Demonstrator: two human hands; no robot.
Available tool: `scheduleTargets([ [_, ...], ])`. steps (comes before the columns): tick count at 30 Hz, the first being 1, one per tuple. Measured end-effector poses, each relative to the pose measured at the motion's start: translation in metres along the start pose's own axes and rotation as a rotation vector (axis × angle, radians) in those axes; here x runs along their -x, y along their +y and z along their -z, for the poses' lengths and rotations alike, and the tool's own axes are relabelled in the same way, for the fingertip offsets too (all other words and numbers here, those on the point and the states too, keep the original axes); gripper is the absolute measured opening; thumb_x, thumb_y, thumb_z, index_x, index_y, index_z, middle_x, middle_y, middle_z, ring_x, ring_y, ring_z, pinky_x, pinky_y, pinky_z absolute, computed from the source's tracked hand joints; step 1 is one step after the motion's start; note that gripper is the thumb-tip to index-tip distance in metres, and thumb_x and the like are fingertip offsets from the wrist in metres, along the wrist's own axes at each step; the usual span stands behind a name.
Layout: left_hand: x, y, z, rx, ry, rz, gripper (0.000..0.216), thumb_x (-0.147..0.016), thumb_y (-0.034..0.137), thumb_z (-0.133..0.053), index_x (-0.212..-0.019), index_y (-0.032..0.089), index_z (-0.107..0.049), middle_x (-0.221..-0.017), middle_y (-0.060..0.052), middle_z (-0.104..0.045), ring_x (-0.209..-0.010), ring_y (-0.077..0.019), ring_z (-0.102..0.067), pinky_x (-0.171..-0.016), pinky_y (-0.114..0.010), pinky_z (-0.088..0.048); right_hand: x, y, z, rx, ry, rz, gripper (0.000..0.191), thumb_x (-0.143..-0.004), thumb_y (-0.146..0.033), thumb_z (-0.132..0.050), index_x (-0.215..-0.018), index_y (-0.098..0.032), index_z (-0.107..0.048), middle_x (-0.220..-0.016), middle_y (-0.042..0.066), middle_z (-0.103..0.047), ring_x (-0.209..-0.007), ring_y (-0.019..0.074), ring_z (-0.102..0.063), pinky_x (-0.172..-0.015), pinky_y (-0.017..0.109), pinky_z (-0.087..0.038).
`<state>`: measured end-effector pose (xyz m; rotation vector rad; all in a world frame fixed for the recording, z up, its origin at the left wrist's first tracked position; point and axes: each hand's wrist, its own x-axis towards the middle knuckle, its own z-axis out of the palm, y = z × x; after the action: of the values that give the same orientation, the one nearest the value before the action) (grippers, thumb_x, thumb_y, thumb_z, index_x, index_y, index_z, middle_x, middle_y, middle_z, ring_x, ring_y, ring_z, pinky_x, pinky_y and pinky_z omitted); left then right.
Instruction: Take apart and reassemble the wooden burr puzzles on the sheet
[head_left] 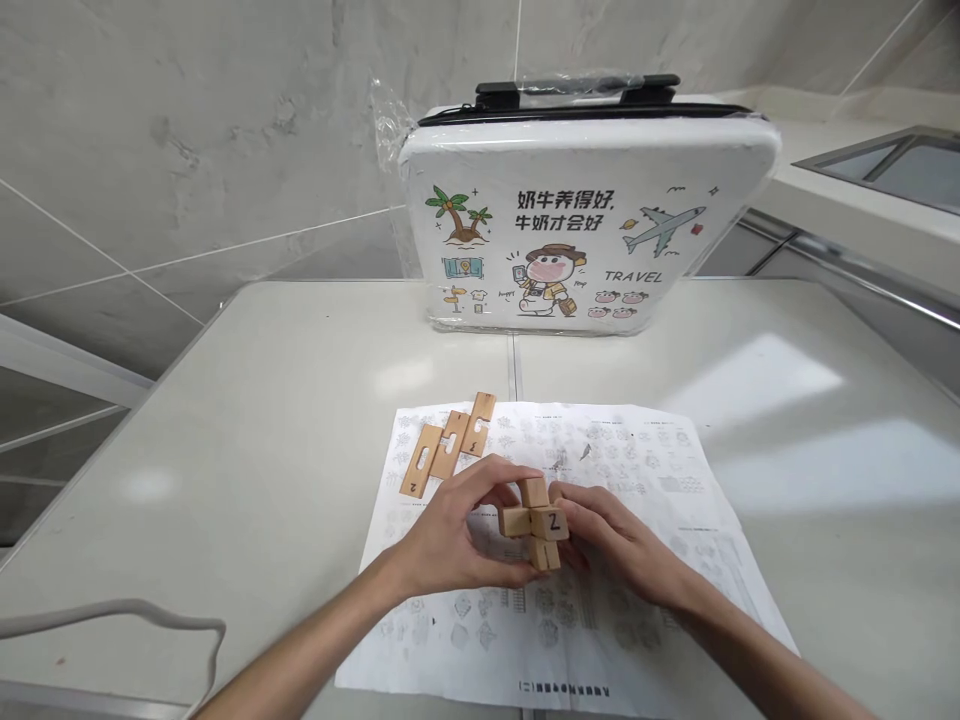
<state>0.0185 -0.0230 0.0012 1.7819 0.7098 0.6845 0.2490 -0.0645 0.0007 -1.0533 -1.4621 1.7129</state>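
Note:
Between my two hands is a wooden block puzzle (534,522), its short square bars crossing one another; one end is marked with a dark letter like a Z. My left hand (457,535) grips it from the left, the index finger over the top bar and the thumb under the bottom one. From the right, my right hand (611,530) pinches it near the marked end, some of its fingertips hidden behind the wood. Beyond my left hand lie three flat wooden pieces (448,446) side by side, with cut-outs and handwritten numbers.
Under my hands is a printed instruction sheet (660,610) with small diagrams, on a white table (262,420). A white cartoon-printed case (592,170) in clear plastic stands upright at the back. A grey cord (135,607) lies at the lower left.

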Motion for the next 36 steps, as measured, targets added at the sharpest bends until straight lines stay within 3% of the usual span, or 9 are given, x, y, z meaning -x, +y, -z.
scheduleTargets([
  [4, 0.000, 0.001, 0.002, -0.025, -0.001, 0.007, 0.077, -0.069, 0.021, -0.095, -0.136, 0.035, -0.062, -0.120, -0.003, -0.068, -0.091, -0.0181, -0.068, -0.088, -0.036, -0.062, 0.001, -0.003, 0.002, -0.077, -0.063, -0.054, 0.050, -0.110, -0.059, -0.044, -0.078, -0.022, -0.055, -0.065, -0.002, -0.053, -0.058, 0.0152, -0.049, -0.063, 0.031, -0.040],
  [7, -0.001, 0.000, 0.001, -0.024, 0.025, 0.081, 0.074, -0.079, 0.027, -0.091, -0.145, 0.037, -0.058, -0.126, -0.005, -0.068, -0.098, -0.0202, -0.070, -0.094, -0.040, -0.062, -0.002, 0.000, 0.002, -0.184, -0.005, -0.075, 0.049, -0.110, -0.058, -0.047, -0.080, -0.021, -0.058, -0.068, -0.001, -0.056, -0.060, 0.0146, -0.051, -0.063, 0.030, -0.042],
  [12, -0.002, -0.004, -0.001, -0.013, 0.182, 0.103, 0.060, -0.102, 0.033, -0.069, -0.157, 0.037, -0.044, -0.140, -0.008, -0.067, -0.096, -0.0177, -0.074, -0.102, -0.045, -0.060, -0.010, 0.008, 0.006, -0.519, 0.216, -0.115, 0.045, -0.106, -0.061, -0.054, -0.092, -0.019, -0.065, -0.076, -0.001, -0.055, -0.052, 0.0092, -0.043, -0.048, 0.024, -0.036],
  [17, -0.004, -0.005, 0.000, -0.248, 0.297, 0.003, 0.025, -0.105, 0.027, -0.064, -0.129, 0.031, -0.064, -0.110, -0.002, -0.072, -0.091, -0.0150, -0.069, -0.099, -0.038, -0.057, -0.015, 0.007, 0.016, -0.758, 0.474, -0.053, 0.028, -0.098, -0.048, -0.075, -0.101, -0.021, -0.066, -0.084, -0.002, -0.054, -0.054, 0.0068, -0.040, -0.040, 0.017, -0.035],
  [21, -0.004, -0.006, 0.000, -0.358, 0.340, -0.098, 0.017, -0.105, 0.021, -0.061, -0.120, 0.027, -0.066, -0.112, -0.002, -0.069, -0.094, -0.0147, -0.066, -0.091, -0.033, -0.056, -0.016, 0.012, 0.024, -0.908, 0.655, 0.049, 0.026, -0.095, -0.041, -0.080, -0.099, -0.020, -0.065, -0.082, -0.003, -0.052, -0.056, 0.0067, -0.042, -0.041, 0.015, -0.041],
  [28, -0.005, -0.009, 0.001, -0.423, 0.358, -0.123, 0.016, -0.105, 0.019, -0.060, -0.118, 0.026, -0.065, -0.108, -0.003, -0.067, -0.105, -0.0177, -0.065, -0.093, -0.033, -0.056, -0.015, 0.018, 0.037, -1.028, 0.780, 0.152, 0.021, -0.106, -0.034, -0.064, -0.093, -0.018, -0.061, -0.077, -0.004, -0.047, -0.053, 0.0061, -0.041, -0.040, 0.014, -0.043],
  [33, -0.007, -0.010, 0.002, -0.482, 0.427, -0.080, 0.012, -0.104, 0.019, -0.060, -0.112, 0.026, -0.066, -0.111, -0.003, -0.068, -0.099, -0.0179, -0.064, -0.091, -0.035, -0.056, -0.015, 0.010, 0.044, -1.093, 0.825, 0.152, 0.027, -0.112, -0.028, -0.046, -0.090, -0.017, -0.058, -0.075, -0.003, -0.047, -0.050, 0.0060, -0.041, -0.038, 0.014, -0.043],
  [36, -0.009, -0.014, 0.004, -0.540, 0.474, -0.068, 0.013, -0.103, 0.019, -0.060, -0.112, 0.026, -0.065, -0.113, -0.003, -0.068, -0.108, -0.0207, -0.063, -0.098, -0.040, -0.054, -0.014, 0.005, 0.048, -1.152, 0.846, 0.135, 0.030, -0.112, -0.024, -0.037, -0.091, -0.018, -0.057, -0.074, -0.003, -0.046, -0.048, 0.0064, -0.039, -0.036, 0.014, -0.042],
])
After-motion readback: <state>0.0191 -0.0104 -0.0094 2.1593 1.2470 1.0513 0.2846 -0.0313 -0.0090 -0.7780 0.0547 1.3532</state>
